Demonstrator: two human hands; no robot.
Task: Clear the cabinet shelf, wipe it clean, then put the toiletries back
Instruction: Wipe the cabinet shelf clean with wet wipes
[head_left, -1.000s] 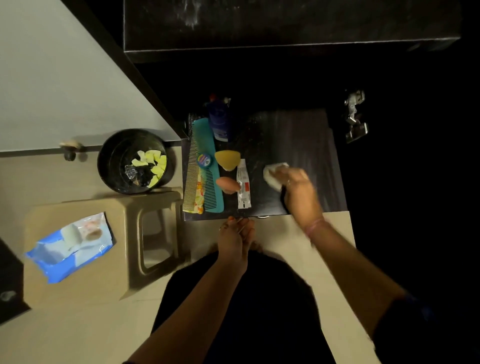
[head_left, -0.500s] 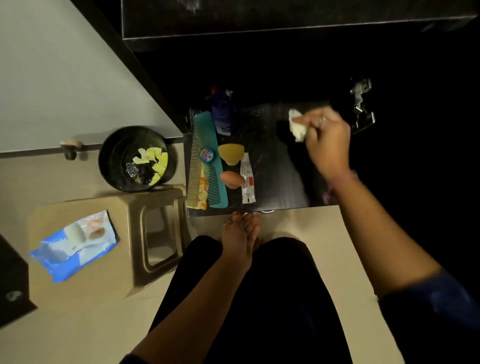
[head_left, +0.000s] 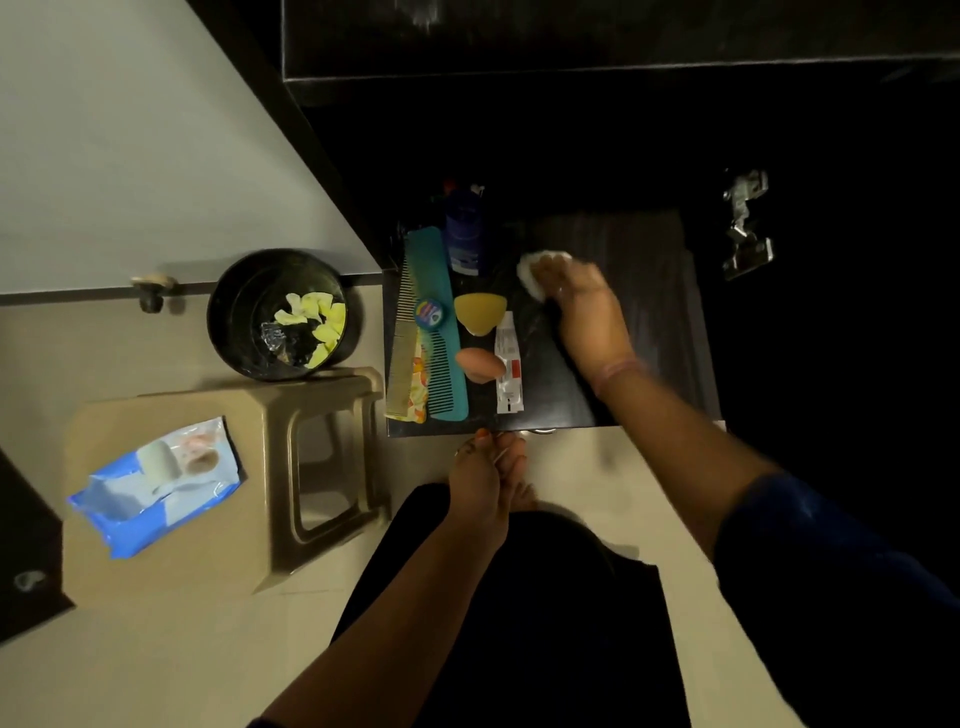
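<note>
Now, right hand: the right hand (head_left: 584, 312) grips a crumpled white wipe (head_left: 535, 267), pressing it on the dark wood-grain cabinet shelf (head_left: 639, 270).
Left hand: the left hand (head_left: 480, 475) rests near the shelf's front edge; grip unclear.
Shelf items: a teal plastic comb (head_left: 441, 332), a tan fine-tooth comb (head_left: 402, 332), a small round blue tin (head_left: 428, 312), a yellow sponge (head_left: 479, 312), an orange egg-shaped sponge (head_left: 478, 362), a white tube (head_left: 508, 364) and a dark blue bottle (head_left: 464, 239) crowd its left side, beside the wipe.
Bin: a round black bin (head_left: 283, 314) holds yellow scraps (head_left: 317, 327).
Stool: a beige plastic stool (head_left: 218, 483) carries a blue wipes pack (head_left: 156, 486).
</note>
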